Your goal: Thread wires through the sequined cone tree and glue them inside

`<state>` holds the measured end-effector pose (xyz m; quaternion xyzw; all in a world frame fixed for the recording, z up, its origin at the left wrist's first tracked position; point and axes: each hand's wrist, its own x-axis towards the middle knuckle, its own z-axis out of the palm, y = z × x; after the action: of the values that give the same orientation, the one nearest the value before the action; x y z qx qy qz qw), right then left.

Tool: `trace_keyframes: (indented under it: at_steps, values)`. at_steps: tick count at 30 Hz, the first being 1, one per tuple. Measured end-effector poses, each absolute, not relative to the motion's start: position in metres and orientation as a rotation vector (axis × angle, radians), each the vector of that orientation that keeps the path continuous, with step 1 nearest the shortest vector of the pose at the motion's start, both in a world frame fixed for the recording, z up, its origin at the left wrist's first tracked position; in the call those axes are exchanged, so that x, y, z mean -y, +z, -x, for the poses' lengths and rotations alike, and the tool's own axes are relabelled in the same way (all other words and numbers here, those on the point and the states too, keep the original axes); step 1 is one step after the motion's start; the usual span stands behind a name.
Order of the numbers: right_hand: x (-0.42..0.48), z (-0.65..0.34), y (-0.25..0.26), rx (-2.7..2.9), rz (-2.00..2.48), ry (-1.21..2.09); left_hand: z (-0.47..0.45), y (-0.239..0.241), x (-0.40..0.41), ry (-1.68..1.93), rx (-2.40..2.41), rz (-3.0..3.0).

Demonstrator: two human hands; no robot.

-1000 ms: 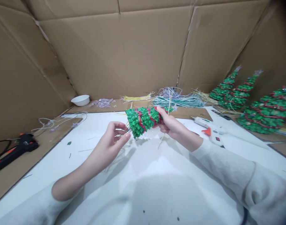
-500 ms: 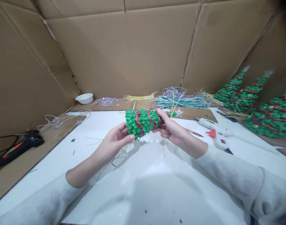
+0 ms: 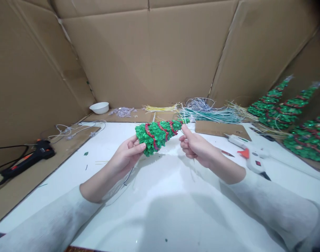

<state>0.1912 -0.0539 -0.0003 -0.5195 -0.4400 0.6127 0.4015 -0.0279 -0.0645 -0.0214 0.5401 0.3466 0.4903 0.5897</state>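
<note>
**Christmas tree (image 3: 157,134) shifts to left hand (image 3: 125,157)**

Left of the glue gun (image 3: 250,155), above the tabletop (image 3: 162,210), our left grip now clamps its base. Our right hand (image 3: 195,147) has released it, pinching a pale strand (image 3: 183,112) at the tip.

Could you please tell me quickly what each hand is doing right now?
Left hand: closed on the wide base of the miniature Christmas tree.
Right hand: closed, pinching thin pale strands beside the tree's tip.
</note>
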Motion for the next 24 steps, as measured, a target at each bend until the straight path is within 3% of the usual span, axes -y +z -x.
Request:
trace_keyframes:
  at_steps: [4, 13, 18, 24]
  values:
    - [0.064, -0.185, 0.003, 1.076, 1.122, 1.342, 0.03, -0.025, 0.059, 1.153, -0.776, -1.163]
    - [0.067, -0.195, 0.009, 1.735, 1.086, 0.932, 0.023, -0.023, 0.068, 1.13, -0.694, -1.025]
    - [0.069, -0.197, 0.008, 1.877, 1.114, 0.432, 0.018, -0.024, 0.075, 1.147, -0.666, -1.064]
    - [0.071, -0.196, 0.006, 1.935, 1.153, 0.346, 0.017, -0.026, 0.076, 1.152, -0.699, -1.098]
